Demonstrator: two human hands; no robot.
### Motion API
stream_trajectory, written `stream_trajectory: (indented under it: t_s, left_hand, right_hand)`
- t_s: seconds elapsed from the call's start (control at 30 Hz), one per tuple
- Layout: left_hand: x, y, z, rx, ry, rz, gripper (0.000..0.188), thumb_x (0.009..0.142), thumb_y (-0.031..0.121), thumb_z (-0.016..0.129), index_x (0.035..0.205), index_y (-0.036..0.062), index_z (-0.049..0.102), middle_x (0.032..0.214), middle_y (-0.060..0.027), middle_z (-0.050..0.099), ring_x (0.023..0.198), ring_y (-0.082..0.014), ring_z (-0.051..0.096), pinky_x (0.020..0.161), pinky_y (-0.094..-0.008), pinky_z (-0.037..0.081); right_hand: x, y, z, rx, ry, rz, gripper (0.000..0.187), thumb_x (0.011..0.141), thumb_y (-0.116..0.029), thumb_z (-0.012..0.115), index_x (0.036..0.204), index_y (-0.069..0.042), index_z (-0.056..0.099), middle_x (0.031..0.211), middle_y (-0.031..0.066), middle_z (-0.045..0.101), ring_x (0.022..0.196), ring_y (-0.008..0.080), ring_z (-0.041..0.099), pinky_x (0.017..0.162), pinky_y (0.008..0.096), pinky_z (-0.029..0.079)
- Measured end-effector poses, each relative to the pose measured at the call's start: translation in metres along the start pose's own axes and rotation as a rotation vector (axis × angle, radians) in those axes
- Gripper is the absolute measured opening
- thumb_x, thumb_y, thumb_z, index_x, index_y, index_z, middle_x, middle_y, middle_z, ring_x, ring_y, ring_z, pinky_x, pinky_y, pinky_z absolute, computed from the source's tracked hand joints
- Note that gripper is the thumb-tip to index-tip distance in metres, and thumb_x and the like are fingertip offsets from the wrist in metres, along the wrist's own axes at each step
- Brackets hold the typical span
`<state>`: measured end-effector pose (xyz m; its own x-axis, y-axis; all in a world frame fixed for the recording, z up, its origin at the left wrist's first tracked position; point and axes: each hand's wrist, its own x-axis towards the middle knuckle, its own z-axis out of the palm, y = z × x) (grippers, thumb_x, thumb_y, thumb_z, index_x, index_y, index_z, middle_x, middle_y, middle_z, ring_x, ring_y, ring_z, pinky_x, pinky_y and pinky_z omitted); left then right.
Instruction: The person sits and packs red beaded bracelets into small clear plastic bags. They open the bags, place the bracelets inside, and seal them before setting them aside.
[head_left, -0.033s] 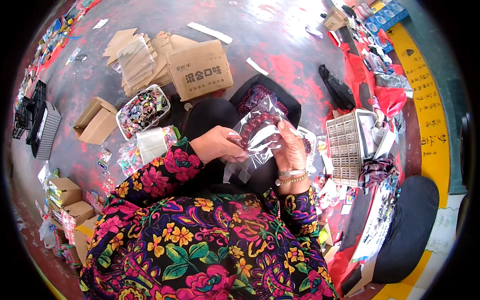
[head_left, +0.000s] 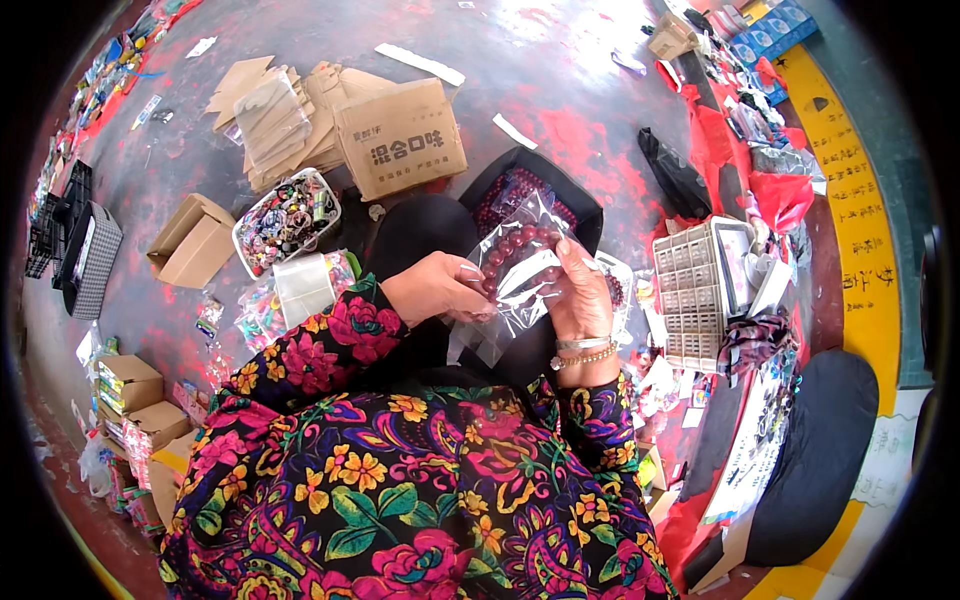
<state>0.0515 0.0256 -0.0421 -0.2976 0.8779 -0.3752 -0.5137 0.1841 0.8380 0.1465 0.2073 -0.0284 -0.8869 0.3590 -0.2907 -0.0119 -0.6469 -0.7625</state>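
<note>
one dark red bracelet of round, glossy beads (head_left: pixel 499 257) sits in a clear, crinkled plastic bag (head_left: pixel 518 312), held up over the person's lap, centre of view. left hand (head_left: pixel 440 288): nearly closed, thumb and fingers pinching the bag at its left side. right hand (head_left: pixel 582 290): partly curled, thumb pressed on the bag's upper right, fingers mostly hidden behind; has hold of the bag too. hands apart, bag spanning the gap. glare on the plastic hides part of the bead loop.

right wrist wears a smooth silver-coloured bangle (head_left: pixel 582 344) and a thin gold-coloured beaded bracelet (head_left: pixel 585 358). sleeves and top: black fabric with bright multicoloured flowers (head_left: pixel 400 500).

just beyond the bag, partly covered by it: a black, angular open box (head_left: pixel 588 222) with more dark red beads inside. left of that, a printed brown cardboard box (head_left: pixel 400 150), next to a spread pile of flat tan cardboard pieces (head_left: pixel 325 115). nearer on the left, a white plastic basket (head_left: pixel 240 247) full of small multicoloured items, too jumbled to tell apart; an open tan cardboard box (head_left: pixel 195 245) stands just beside it. right side: a whitish lattice-sided plastic basket (head_left: pixel 685 290), a crumpled black plastic bag (head_left: pixel 672 170) lying above it, a long black rounded cushion-like pad (head_left: pixel 820 455) lower down.
</note>
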Motion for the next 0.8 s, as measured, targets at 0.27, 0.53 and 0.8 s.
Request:
stream_trajectory:
  t_s: [0.27,0.53,0.8]
  left_hand:
    - [0.005,-0.015,-0.006,-0.055,-0.007,0.046,0.015,0.074,0.002,0.064,0.089,-0.0013,0.063,0.078,-0.0043,0.062,0.067,-0.0108,0.058,0.066,-0.0233,0.046]
    - [0.006,-0.012,-0.007,-0.06,-0.004,0.075,0.016,0.074,0.0,0.062,0.09,-0.002,0.063,0.08,-0.0051,0.063,0.069,-0.0119,0.059,0.067,-0.0249,0.048]
    - [0.01,-0.016,-0.005,-0.089,0.036,0.134,0.019,0.071,-0.002,0.062,0.09,-0.0011,0.063,0.082,-0.0044,0.064,0.073,-0.0104,0.058,0.07,-0.0238,0.046]
  right_hand:
    - [0.004,0.004,0.0,-0.081,0.145,-0.044,0.016,0.077,-0.008,0.067,0.091,-0.002,0.063,0.08,0.0022,0.063,0.066,0.0101,0.058,0.058,0.0214,0.045]
    - [0.003,0.005,0.004,0.112,0.042,-0.043,0.019,0.08,-0.007,0.063,0.098,-0.001,0.059,0.088,0.0037,0.062,0.074,0.0147,0.059,0.066,0.0274,0.048]
    - [0.006,0.012,0.0,0.09,0.105,-0.148,0.017,0.079,-0.005,0.064,0.095,-0.003,0.058,0.086,0.0046,0.062,0.078,0.0142,0.059,0.069,0.026,0.048]
